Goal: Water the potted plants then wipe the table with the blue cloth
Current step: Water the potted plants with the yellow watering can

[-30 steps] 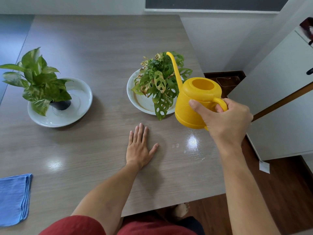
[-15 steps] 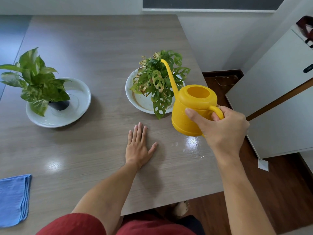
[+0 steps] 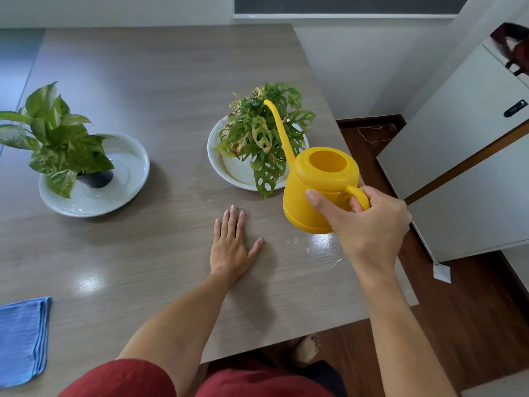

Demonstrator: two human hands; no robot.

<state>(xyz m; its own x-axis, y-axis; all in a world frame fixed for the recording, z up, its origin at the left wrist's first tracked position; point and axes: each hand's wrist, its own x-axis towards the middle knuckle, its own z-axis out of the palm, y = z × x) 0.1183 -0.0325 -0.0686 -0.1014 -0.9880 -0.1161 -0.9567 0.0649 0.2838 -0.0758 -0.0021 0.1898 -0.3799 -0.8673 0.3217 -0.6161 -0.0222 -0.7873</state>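
While two potted plants stand on the bench [image 3: 160, 81], each in its own white dish, only one watering can [image 3: 320, 190] and one blue cloth [image 3: 21, 339] are in view. The right hand [image 3: 369, 224] has its grip clamped on the can's handle, thumb pressed to the yellow body, holding it clear of the bench with the long spout reaching up into the holey-leaved plant [image 3: 263, 136]; whether water is running I cannot tell. The left hand [image 3: 232, 247] lies flat, fingers spread, just in front of that plant. The variegated plant [image 3: 54, 138] sits well apart at left, the cloth folded at the near left corner. Beyond the grey wood-grain bench are dark wooden flooring and a white cabinet [image 3: 469, 156].
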